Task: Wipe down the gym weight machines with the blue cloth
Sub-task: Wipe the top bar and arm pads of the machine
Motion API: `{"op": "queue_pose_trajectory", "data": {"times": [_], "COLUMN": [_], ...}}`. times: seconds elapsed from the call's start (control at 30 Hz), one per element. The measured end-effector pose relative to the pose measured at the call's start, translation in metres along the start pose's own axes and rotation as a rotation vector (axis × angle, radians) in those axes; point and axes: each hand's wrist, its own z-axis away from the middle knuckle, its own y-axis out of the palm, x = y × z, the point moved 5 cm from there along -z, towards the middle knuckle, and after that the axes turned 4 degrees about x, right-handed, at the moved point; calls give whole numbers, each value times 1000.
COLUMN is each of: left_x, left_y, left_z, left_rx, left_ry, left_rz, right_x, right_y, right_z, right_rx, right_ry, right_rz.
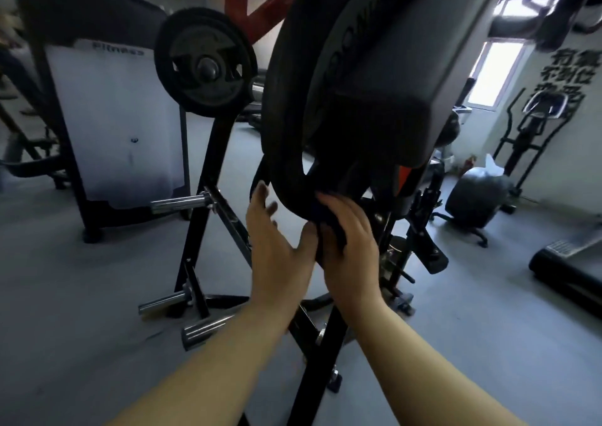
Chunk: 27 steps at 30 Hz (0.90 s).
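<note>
A large black weight plate [293, 99] hangs on a red and black machine right in front of me. My right hand [351, 240] grips the dark blue cloth [329, 230] and presses it against the plate's bottom rim. My left hand [273, 246] is beside it, fingers spread and loosely straight, its thumb touching the cloth's lower edge. Most of the cloth is hidden under my right hand.
A black plate rack [208, 178] with chrome pegs and a smaller plate [205, 63] stands to the left. Behind it sits a machine with a white shroud [114, 122]. At the right are a grey bag [475, 197], a cross trainer [534, 125] and a treadmill edge [566, 262].
</note>
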Motion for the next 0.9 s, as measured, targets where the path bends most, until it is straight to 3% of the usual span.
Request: {"op": "queue_pose_trajectory", "data": {"times": [0.1, 0.17, 0.3, 0.4, 0.47, 0.63, 0.8, 0.9], "left_x": [-15, -18, -19, -29, -36, -44, -41, -37], "left_y": [-17, -26, -33, -38, -38, -36, -31, -30], "left_z": [-24, -36, -51, -57, -56, -53, -55, -53], "left_rx": [163, 202, 270, 273, 295, 310, 302, 253], "left_ry": [132, 131, 43, -7, -12, 20, 4, -10], "left_rz": [-116, -103, -115, -126, -165, -369, -484, -479], "right_x": [-13, 4, 30, 36, 36, 17, 6, -1], "right_y": [-14, -18, 6, 6, 5, 2, -6, 8], "right_z": [3, 0, -37, -55, -52, -35, -25, -6], "right_rx": [-198, -277, 33, 57, 27, 146, 7, 38], "right_ry": [173, 142, -131, -259, -301, -56, 68, 87], "right_rz": [89, 137, 299, 682, 781, 616, 397, 184]}}
